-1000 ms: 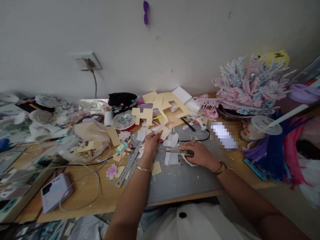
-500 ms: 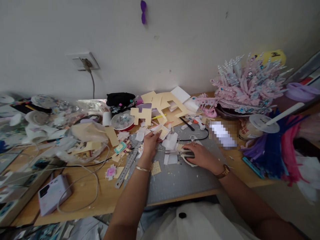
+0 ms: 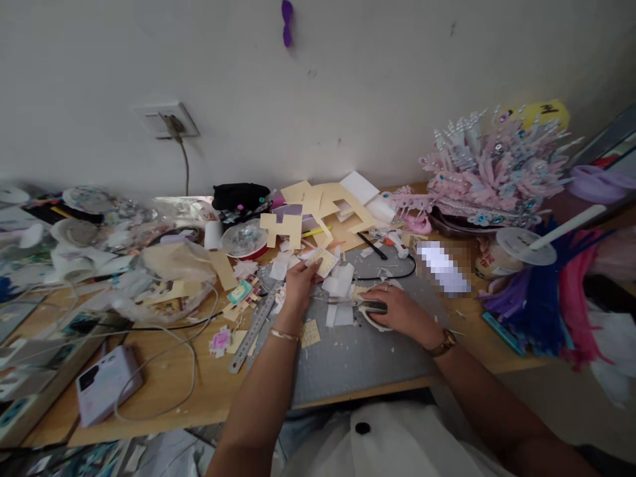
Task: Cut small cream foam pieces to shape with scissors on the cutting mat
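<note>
My left hand (image 3: 302, 283) pinches a small cream card (image 3: 322, 263) with a yellowish pattern, held above the grey cutting mat (image 3: 368, 361). In my right hand (image 3: 392, 305) are scissors (image 3: 372, 307) with pale handles. Their thin blades point left, toward my left hand, and lie apart from the card. White paper scraps (image 3: 340, 281) are under and behind the blades. Another patterned cream square (image 3: 310, 333) rests on the mat beside my left wrist. A metal ruler (image 3: 253, 333) lies left of my forearm.
Cut cream cardboard (image 3: 318, 202) is piled at the back, near a black pen (image 3: 371, 246). On the right stand a lidded cup with a straw (image 3: 521, 248) and pink tiaras (image 3: 489, 175). A white power bank (image 3: 109, 385) and cables crowd the left.
The scissors have turned slightly, and their blades now show stretched out to the left. My left hand and the card have hardly moved.
</note>
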Tool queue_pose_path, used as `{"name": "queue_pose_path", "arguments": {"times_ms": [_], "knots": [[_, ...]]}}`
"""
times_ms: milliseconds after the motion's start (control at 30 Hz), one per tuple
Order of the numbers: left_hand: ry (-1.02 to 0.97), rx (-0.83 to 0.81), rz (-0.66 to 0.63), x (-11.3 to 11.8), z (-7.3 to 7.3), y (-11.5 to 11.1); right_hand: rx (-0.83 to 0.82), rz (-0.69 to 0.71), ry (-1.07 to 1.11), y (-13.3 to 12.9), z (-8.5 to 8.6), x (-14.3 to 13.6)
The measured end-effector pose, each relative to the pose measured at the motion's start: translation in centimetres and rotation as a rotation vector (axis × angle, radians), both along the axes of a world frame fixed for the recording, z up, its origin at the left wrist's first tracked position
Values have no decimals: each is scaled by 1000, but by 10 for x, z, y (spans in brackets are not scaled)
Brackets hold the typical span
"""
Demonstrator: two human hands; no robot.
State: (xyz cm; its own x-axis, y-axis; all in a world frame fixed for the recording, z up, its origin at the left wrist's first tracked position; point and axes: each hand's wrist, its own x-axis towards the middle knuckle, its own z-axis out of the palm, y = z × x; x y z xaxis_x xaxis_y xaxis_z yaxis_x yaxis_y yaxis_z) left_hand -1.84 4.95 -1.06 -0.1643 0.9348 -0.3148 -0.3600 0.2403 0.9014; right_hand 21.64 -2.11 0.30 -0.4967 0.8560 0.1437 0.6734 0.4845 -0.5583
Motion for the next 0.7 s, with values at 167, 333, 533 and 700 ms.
{"name": "queue_pose_path", "arguments": {"times_ms": [167, 333, 533, 700], "knots": [[-19, -15, 7, 1, 2, 0, 15, 5, -50, 2, -1, 1], [-4, -4, 3, 0, 1, 0, 7, -41, -82, 1, -2, 2], [-13, 7, -7, -2, 3, -1, -290, -93, 361, -1, 9, 4], [-60, 15, -3, -1, 16, -4, -935, -60, 798, -11, 12, 2]]}}
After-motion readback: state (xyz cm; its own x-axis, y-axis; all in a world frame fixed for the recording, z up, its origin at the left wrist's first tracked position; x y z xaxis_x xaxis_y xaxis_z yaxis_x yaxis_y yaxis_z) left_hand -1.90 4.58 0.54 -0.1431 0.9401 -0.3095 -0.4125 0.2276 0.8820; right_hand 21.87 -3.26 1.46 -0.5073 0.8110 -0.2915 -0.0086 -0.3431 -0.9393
